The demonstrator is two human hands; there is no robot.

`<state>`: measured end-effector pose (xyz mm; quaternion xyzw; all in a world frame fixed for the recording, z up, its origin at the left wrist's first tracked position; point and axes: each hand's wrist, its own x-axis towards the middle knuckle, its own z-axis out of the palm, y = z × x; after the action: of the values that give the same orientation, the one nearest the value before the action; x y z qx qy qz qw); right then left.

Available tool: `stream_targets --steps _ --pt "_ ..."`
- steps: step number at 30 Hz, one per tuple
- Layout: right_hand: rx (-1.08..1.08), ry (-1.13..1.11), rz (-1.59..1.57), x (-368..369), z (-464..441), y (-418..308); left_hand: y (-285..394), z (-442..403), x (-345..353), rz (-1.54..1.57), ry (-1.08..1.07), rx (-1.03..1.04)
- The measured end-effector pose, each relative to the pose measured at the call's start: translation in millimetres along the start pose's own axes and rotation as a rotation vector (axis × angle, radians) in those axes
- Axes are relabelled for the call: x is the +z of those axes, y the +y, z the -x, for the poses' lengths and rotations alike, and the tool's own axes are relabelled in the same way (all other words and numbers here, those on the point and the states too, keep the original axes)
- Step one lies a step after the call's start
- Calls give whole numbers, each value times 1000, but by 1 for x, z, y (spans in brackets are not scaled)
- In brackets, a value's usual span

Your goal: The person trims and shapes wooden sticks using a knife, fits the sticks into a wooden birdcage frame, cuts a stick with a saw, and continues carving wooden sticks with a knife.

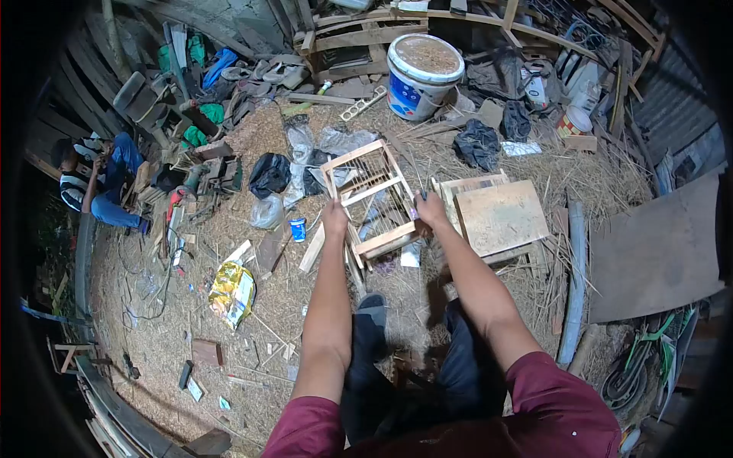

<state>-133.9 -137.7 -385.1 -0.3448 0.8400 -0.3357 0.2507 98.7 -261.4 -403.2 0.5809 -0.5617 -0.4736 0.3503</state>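
Between my hands is a light wooden frame (372, 192) with a crossbar and thin rods or strings running across part of it. It is tilted above the littered ground in front of my legs. My left hand (334, 217) is closed on its left side rail. My right hand (431, 209) is closed at its right side; a small dark item shows by those fingers, too small to make out. Just right of that hand stands a low wooden piece with a flat square top (501, 217). A blue cup (298, 230) sits on the ground left of my left hand.
A large white-and-blue bucket (424, 76) stands at the back. Black plastic bags (270, 175) and a yellow packet (232, 293) lie on the straw and shavings. A person (107, 179) sits at far left near tools. A board (657, 244) and a motorbike (645, 359) are at right.
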Motion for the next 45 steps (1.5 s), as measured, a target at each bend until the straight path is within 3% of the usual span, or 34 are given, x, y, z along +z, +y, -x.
stream_targets --steps 1,4,7,8,13,17,21,25,27,33,37,39,45 --pt "23 53 2 -7 0 0 25 9 6 32 14 67" --pt "-38 163 -48 -61 15 -25 98 48 21 344 -258 -31" --pt "-103 237 -132 -111 26 -26 128 72 47 360 -401 199" --pt "-286 387 -225 -121 26 -17 139 84 50 255 -410 228" --pt "-199 533 -444 -191 86 -1 167 133 104 435 -570 300" --pt "-20 297 -877 -240 150 -16 171 180 148 416 -813 375" --pt "-191 254 -869 -272 158 -29 171 201 179 282 -828 427" --pt "-137 340 -701 -265 136 8 164 186 194 -26 -890 501" --pt "-58 357 -714 -258 131 24 159 179 197 -27 -914 496" --pt "-120 273 -902 -279 127 27 214 201 177 -65 -893 523" --pt "-66 210 -937 -279 134 14 212 214 168 15 -682 569" --pt "-81 120 -952 -280 152 -1 231 228 156 -134 -689 805" --pt "-154 12 -925 -262 193 -30 229 237 145 -112 -725 855"
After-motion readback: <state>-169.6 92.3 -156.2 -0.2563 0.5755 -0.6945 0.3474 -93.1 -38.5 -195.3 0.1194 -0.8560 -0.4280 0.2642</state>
